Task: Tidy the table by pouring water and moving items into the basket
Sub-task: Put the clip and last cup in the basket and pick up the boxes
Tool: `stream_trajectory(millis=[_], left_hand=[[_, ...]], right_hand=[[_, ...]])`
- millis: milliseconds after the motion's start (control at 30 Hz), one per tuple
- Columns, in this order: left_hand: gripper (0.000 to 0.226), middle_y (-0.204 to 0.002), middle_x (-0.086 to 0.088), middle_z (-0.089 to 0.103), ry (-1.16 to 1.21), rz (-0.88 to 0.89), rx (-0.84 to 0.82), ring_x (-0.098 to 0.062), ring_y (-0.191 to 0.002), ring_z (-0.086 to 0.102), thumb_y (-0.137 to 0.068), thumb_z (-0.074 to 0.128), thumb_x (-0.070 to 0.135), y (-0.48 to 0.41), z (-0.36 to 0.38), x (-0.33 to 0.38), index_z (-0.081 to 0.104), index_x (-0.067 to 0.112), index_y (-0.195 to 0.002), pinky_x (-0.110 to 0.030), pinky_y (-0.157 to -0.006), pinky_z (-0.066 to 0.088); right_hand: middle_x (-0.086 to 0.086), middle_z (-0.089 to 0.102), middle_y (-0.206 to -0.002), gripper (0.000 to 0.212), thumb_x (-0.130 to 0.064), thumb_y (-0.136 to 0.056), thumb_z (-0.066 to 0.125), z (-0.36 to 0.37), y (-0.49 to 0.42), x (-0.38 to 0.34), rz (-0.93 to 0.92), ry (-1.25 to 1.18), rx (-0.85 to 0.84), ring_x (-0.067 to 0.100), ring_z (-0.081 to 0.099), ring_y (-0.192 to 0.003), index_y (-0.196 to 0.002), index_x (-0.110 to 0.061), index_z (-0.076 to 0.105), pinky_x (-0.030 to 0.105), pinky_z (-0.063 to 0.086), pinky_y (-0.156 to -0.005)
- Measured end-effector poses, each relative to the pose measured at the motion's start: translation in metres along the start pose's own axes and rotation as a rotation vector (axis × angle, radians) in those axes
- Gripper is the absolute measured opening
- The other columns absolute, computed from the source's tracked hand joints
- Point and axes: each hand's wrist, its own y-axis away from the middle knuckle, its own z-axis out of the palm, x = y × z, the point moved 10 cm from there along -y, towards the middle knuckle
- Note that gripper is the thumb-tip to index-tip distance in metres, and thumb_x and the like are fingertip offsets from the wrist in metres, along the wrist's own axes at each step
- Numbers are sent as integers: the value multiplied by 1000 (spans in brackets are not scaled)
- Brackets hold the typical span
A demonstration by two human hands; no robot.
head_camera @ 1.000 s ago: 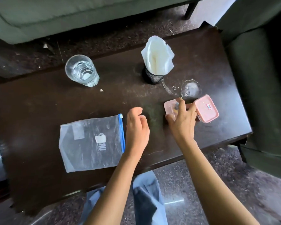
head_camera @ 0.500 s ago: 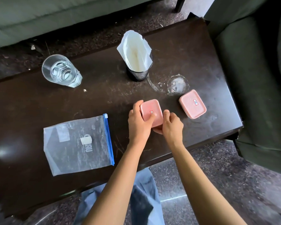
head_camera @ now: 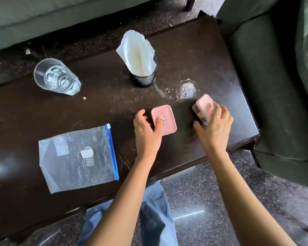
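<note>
Two small pink lidded boxes are on the dark wooden table (head_camera: 194,55). My left hand (head_camera: 147,130) grips the nearer pink box (head_camera: 164,119), which lies flat near the table's middle. My right hand (head_camera: 214,126) holds the second pink box (head_camera: 204,105), tilted up on its edge at the right; it looks blurred. A clear glass of water (head_camera: 56,77) stands at the far left. A black mesh cup (head_camera: 144,78) holding white paper (head_camera: 138,54) stands at the back centre.
A clear zip bag with a blue seal (head_camera: 78,157) lies flat at the front left. A dried ring stain (head_camera: 186,88) marks the table behind the boxes. Green sofas (head_camera: 274,77) flank the table at right and behind. My jeans-clad knee (head_camera: 153,210) shows below the front edge.
My right hand left the first box, went right and took hold of the second box, tilting it up. My left hand stays on the first box.
</note>
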Motion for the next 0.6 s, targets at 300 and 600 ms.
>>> stream_trajectory(millis=[300,600], left_hand=[[43,-133,-8,45,63,-18,10,-11,-98,58,-96,48,35,-3,-31,-3,39,14,-132,-14,-68,42],[44,-100,4,70,584,-51,-78,-5,-91,66,-79,63,53,-9,-115,4,59,22,-110,-26,-82,54]], right_hand=[[23,56,-112,42,-12,-80,63,-12,3,-2,88,-203,17,40,49,-98,-120,-6,51,44,39,-86],[9,51,-140,74,0,-70,74,-31,69,-169,-331,-402,-89,24,48,-128,-137,-23,50,22,34,-105]])
